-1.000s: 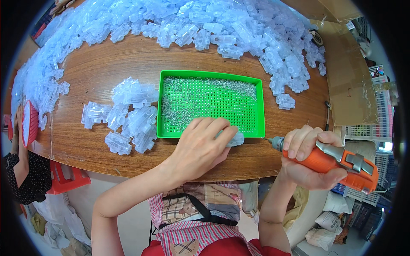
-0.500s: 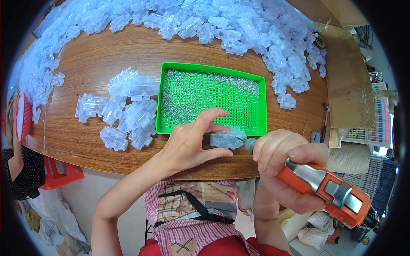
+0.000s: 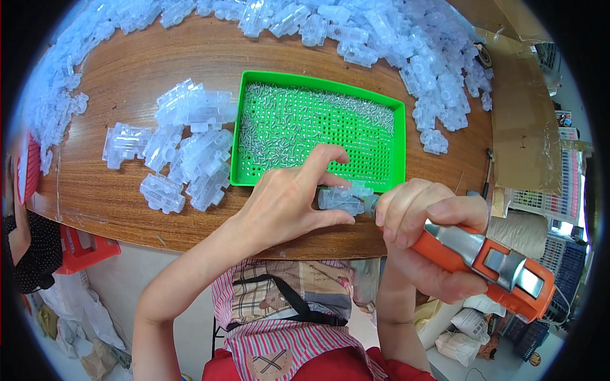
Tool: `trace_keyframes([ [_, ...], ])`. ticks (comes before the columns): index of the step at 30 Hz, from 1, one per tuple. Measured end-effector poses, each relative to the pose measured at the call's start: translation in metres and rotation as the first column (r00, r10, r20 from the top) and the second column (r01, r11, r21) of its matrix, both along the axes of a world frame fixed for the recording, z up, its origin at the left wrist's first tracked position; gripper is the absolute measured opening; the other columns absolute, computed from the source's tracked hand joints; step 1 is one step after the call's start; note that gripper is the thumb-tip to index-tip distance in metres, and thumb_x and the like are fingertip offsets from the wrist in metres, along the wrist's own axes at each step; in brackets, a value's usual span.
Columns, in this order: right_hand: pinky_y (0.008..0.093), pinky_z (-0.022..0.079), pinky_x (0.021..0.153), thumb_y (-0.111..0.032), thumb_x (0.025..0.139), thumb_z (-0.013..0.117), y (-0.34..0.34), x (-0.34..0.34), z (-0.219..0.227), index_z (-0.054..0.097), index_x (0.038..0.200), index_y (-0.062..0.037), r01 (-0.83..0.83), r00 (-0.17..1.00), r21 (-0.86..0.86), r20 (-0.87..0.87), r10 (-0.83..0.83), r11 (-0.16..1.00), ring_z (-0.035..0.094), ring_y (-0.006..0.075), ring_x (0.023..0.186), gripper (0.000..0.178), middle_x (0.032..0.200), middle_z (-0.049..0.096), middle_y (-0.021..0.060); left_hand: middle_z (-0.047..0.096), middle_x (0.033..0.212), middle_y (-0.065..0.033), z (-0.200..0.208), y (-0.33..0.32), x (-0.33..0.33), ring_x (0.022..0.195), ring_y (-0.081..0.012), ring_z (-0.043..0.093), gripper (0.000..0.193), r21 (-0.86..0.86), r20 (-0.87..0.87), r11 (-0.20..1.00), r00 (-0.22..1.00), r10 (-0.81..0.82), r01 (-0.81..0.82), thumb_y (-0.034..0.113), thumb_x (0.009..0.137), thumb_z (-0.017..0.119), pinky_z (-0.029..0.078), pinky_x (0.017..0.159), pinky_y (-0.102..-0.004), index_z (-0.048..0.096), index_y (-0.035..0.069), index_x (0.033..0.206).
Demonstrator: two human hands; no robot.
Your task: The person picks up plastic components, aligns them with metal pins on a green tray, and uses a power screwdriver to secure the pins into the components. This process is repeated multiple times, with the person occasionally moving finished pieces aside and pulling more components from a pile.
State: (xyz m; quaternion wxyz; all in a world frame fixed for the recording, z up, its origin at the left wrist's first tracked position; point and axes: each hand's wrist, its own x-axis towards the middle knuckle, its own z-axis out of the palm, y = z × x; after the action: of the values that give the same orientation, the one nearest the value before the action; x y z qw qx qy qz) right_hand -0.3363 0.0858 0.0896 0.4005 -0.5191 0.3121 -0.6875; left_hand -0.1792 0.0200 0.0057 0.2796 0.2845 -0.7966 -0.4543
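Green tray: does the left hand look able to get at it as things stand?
Probably yes: the left hand has its index finger over the green tray, which is open on top, though the clear plastic part between thumb and fingers might hinder it.

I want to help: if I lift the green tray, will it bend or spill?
The green tray looks plastic, so it's probably light and fairly stiff. Its metal bits mostly lie loose, so they'd likely slide if tilted.
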Motion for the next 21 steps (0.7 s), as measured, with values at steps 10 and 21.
trace_keyframes([
  [10, 0.0336, 0.046, 0.055, -0.070, 0.081, 0.061, -0.006, -0.007, -0.015, 0.045, 0.102, -0.0051, -0.085, 0.947, -0.143, -0.318, 0.035, 0.986, 0.053, 0.0186, 0.059, 0.070, 0.070, 0.054, 0.0071, 0.062, 0.116, -0.0055, 0.004, -0.002, -0.003, 0.093, -0.0236, 0.072, 0.071, 0.089, 0.004, 0.996, 1.000, -0.010, 0.009, 0.026, 0.071, 0.086, 0.057, 0.067, -0.0356, 0.041, 0.008, 0.124],
  [21, 0.0327, 0.047, 0.053, -0.068, 0.084, 0.059, -0.009, -0.003, -0.015, 0.048, 0.114, 0.0000, 0.025, 0.999, -0.127, -0.016, -0.028, 0.992, 0.056, 0.0198, 0.058, 0.075, 0.068, 0.057, 0.0090, 0.071, 0.098, -0.0073, 0.007, 0.002, -0.001, 0.086, -0.0313, 0.069, 0.061, 0.021, -0.047, 0.999, 0.998, -0.035, 0.036, 0.030, 0.076, 0.079, 0.055, 0.069, -0.0407, 0.044, 0.010, 0.122],
])
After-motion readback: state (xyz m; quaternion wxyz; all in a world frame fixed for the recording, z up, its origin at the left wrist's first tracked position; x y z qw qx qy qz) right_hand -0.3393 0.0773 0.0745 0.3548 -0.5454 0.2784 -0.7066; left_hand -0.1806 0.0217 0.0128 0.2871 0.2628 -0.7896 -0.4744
